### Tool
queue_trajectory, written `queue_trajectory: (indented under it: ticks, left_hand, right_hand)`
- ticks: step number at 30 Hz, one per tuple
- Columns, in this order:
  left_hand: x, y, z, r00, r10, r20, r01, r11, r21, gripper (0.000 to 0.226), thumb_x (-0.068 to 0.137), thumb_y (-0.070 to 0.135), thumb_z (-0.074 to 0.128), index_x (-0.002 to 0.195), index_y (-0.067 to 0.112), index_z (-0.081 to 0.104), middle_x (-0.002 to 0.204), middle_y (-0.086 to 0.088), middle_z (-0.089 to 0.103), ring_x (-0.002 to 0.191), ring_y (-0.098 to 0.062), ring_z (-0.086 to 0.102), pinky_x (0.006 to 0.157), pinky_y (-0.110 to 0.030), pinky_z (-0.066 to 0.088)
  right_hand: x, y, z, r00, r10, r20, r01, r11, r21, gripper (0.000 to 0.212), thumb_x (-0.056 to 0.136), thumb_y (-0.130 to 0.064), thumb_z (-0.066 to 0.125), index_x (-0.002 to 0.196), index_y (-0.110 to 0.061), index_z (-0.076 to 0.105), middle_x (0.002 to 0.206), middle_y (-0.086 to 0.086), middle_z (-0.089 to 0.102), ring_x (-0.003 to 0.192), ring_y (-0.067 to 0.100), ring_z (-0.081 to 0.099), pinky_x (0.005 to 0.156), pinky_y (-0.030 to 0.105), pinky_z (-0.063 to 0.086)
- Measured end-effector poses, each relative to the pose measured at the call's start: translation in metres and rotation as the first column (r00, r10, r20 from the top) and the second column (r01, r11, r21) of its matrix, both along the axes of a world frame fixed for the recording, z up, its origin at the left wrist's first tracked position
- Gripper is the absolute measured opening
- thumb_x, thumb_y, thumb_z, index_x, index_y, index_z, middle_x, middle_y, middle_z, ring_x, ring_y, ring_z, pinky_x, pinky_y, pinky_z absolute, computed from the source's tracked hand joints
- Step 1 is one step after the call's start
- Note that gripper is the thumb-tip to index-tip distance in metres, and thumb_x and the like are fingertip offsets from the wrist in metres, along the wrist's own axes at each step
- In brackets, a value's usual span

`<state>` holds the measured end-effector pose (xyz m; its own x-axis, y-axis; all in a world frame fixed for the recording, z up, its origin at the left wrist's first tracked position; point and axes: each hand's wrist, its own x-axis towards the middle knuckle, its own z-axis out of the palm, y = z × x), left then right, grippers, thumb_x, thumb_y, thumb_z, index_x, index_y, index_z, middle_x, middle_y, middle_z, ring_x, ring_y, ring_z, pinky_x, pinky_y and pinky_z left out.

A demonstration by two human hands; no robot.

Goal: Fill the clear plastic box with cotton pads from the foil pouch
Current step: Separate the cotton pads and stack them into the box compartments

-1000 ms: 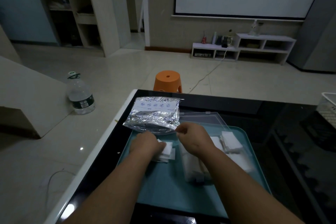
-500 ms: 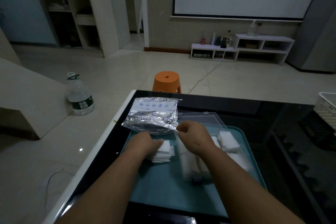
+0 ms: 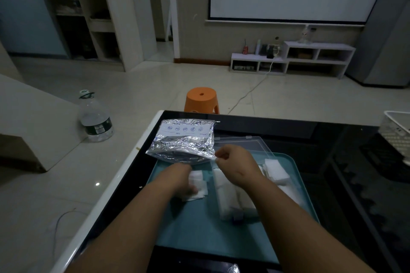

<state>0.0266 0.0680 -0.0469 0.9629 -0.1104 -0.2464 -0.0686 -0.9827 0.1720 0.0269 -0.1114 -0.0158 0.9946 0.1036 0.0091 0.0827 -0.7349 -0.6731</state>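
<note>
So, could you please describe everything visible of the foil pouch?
The foil pouch is crinkled silver foil with a white label strip of blue icons at its far end. Its mouth faces the person, gaping open and dark inside. It lies over the far left corner of the teal tray and the black table. The right hand pinches its near right corner; the left hand, holding cotton pads, is below the mouth.

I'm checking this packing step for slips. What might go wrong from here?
1. The left hand grips a fanned, uneven stack of cotton pads; loose ones may drop on the teal tray short of the clear plastic box.
2. The right hand pinches only a corner of the foil pouch; it may tip or slip.
</note>
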Motion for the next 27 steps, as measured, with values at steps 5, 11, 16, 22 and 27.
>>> queue_trajectory:
  ticks: [5,11,16,22,27]
  left_hand:
    - [0.0,-0.001,0.0,0.999,0.028,-0.028,-0.028,1.0,0.011,0.046,0.075,0.045,0.073,0.11,0.018,0.06,0.124,-0.007,0.061,0.109,-0.025,0.059,0.083,-0.029,0.044]
    - [0.002,-0.003,-0.003,0.998,0.033,-0.048,-0.026,0.989,0.145,0.053,0.065,0.047,0.075,0.109,0.021,0.063,0.123,-0.009,0.06,0.109,-0.027,0.06,0.087,-0.03,0.048]
    - [0.002,-0.004,-0.004,0.991,0.084,-0.103,-0.081,0.996,0.03,0.044,0.064,0.037,0.075,0.101,0.016,0.066,0.108,-0.006,0.069,0.096,-0.024,0.065,0.074,-0.025,0.048]
    - [-0.001,0.003,-0.002,0.982,0.135,-0.134,-0.166,0.953,-0.254,0.037,0.066,0.034,0.077,0.096,0.017,0.065,0.101,-0.004,0.069,0.085,-0.021,0.063,0.07,-0.024,0.047]
    - [0.005,0.001,0.009,0.929,0.266,-0.258,-0.37,0.602,-0.708,0.021,0.077,0.019,0.076,0.095,0.012,0.069,0.09,-0.008,0.071,0.078,-0.023,0.066,0.07,-0.031,0.052]
  right_hand:
    - [0.0,-0.002,-0.001,1.0,-0.004,0.004,0.004,1.0,0.003,0.027,0.092,-0.025,0.059,0.117,-0.021,0.066,0.116,0.0,0.068,0.103,0.015,0.062,0.092,0.03,0.049]
    - [-0.001,-0.001,-0.001,1.0,-0.001,0.008,0.001,1.0,-0.008,0.027,0.092,-0.025,0.059,0.117,-0.02,0.066,0.115,0.001,0.068,0.102,0.016,0.061,0.091,0.031,0.049]
    - [-0.003,-0.002,0.0,1.0,-0.01,0.004,0.01,1.0,-0.008,0.026,0.092,-0.027,0.06,0.116,-0.02,0.067,0.113,0.001,0.069,0.101,0.017,0.062,0.091,0.033,0.05]
    - [-0.01,-0.01,0.004,1.0,-0.012,0.024,0.013,0.999,-0.037,0.023,0.092,-0.025,0.059,0.113,-0.021,0.068,0.11,0.0,0.069,0.1,0.018,0.062,0.092,0.034,0.051]
    - [-0.019,-0.027,0.006,0.999,-0.034,0.028,0.035,0.998,-0.051,0.023,0.092,-0.025,0.057,0.112,-0.023,0.067,0.11,-0.002,0.068,0.101,0.016,0.062,0.091,0.034,0.051]
